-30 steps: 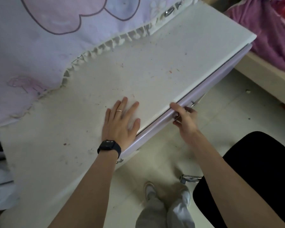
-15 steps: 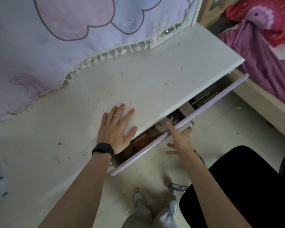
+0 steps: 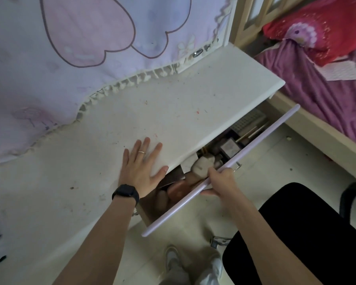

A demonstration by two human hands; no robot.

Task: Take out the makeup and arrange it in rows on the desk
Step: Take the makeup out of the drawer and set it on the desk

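- Farther out now sits the drawer (image 3: pixel 265 133); right hand (image 3: pixel 222 182) curls over its front.
- Left hand (image 3: pixel 140 171) presses flat, fingers spread, on desk (image 3: pixel 173 112).
- Makeup (image 3: pixel 202 166) lies jumbled inside.

Legible text, labels, brands, numbers: none. Small box (image 3: pixel 229 148) in open drawer (image 3: pixel 265 133) of desk (image 3: pixel 173 112): pale printed face, too blurred to read.

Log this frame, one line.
drawer: part open | left hand: flat on desk | right hand: grips its front | makeup: in drawer, none on desk
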